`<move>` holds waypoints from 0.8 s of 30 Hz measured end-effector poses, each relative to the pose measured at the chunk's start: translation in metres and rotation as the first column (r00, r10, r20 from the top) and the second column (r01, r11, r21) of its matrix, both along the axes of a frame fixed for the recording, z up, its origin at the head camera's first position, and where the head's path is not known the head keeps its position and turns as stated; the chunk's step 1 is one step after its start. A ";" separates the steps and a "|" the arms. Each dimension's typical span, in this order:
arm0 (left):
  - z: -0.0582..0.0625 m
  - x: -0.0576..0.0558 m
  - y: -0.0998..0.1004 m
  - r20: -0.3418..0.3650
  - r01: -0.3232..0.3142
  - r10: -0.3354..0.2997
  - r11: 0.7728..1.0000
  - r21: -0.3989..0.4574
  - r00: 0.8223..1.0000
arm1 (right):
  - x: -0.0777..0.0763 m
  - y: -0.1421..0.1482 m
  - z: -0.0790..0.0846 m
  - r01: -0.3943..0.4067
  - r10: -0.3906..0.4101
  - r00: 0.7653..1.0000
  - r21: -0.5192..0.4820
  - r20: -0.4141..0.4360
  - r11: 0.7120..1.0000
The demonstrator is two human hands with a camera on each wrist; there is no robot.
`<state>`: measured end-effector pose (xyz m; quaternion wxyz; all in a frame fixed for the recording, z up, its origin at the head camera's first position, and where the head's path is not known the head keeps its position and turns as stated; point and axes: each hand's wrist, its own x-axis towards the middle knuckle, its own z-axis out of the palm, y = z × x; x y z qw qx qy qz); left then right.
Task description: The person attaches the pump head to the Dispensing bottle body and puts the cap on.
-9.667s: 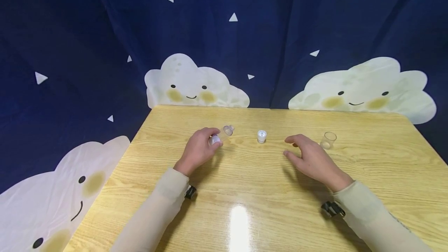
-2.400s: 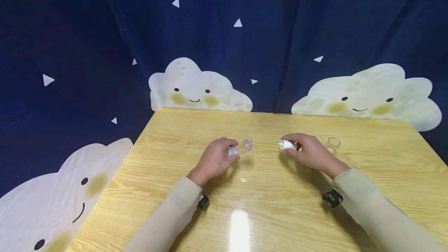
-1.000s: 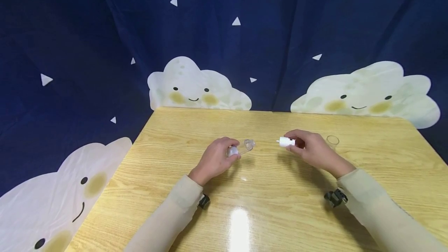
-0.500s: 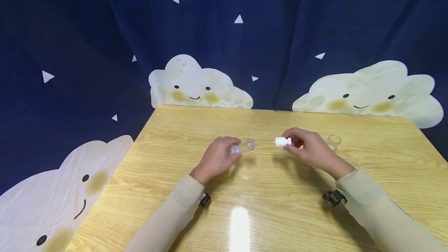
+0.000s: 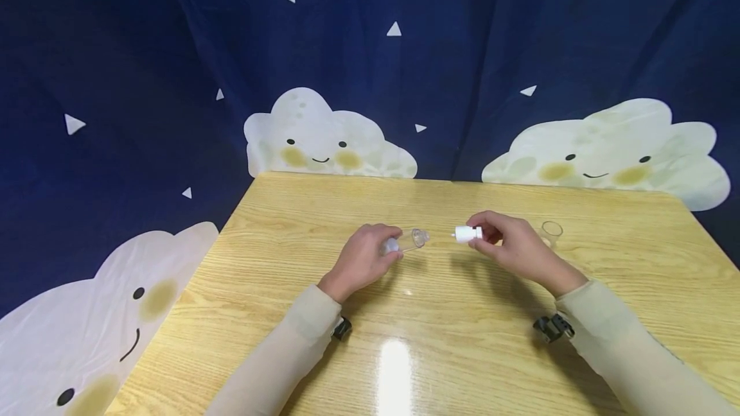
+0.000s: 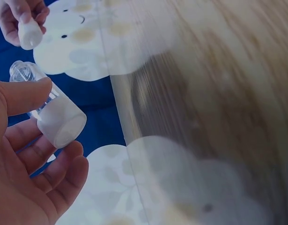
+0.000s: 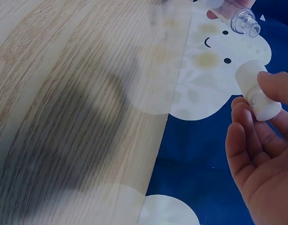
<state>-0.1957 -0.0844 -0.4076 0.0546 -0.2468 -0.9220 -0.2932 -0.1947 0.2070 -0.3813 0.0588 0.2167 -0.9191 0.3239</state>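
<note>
My left hand [image 5: 361, 259] holds a small clear bottle [image 5: 412, 239] by its white base [image 6: 64, 124], thumb on one side and fingers on the other. The bottle lies nearly level, its bare threaded neck [image 7: 247, 23] pointing right. Facing it across a short gap, my right hand [image 5: 514, 246] pinches a white cylindrical bottle top [image 5: 465, 234] between thumb and fingertips. A thin nib on the top points left toward the bottle's neck. In the right wrist view, a narrow groove rings the top near the thumb. Both pieces are held above the table.
A clear open-ended cap [image 5: 552, 230] stands on the wooden table [image 5: 451, 339] just behind my right hand, which partly hides it. A dark blue curtain [image 5: 347, 31] with white clouds hangs along the table's far and left edges.
Earlier the white top stood on the table and my right hand was empty. Since picked up, it has turned level and moved slightly left. My left hand has brought the bottle rightward, closer to it.
</note>
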 end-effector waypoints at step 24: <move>0.004 0.002 0.010 -0.013 0.007 -0.007 1.000 -0.024 1.000 | 0.004 0.001 0.001 -0.004 0.004 1.000 -0.013 -0.010 1.000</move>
